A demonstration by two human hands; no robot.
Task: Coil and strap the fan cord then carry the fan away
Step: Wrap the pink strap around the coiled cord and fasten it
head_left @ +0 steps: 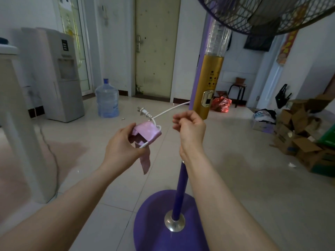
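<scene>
A person stands over a tall purple fan (pixel 208 84), both bare hands raised in front of its pole. The left hand (pixel 123 142) grips a small bundle of coiled white cord (pixel 168 110) with a pink strap (pixel 147 132) wrapped around it. One end of the strap hangs loose below the fingers. The plug (pixel 143 111) sticks out past the bundle, and a short run of cord stretches from there back to the pole. The right hand (pixel 190 126) hovers just beside the bundle with its fingers curled. Whether it pinches anything cannot be told. The strap does not look fastened, so a slackened grip would likely let the coil spring apart. A tug on the short cord run could also pull loops free. When the fan is lifted, its wide head could tip it off balance, and the cardboard boxes (pixel 299 145) on the floor (pixel 235 160) to the right could catch the round base (pixel 154 223).
</scene>
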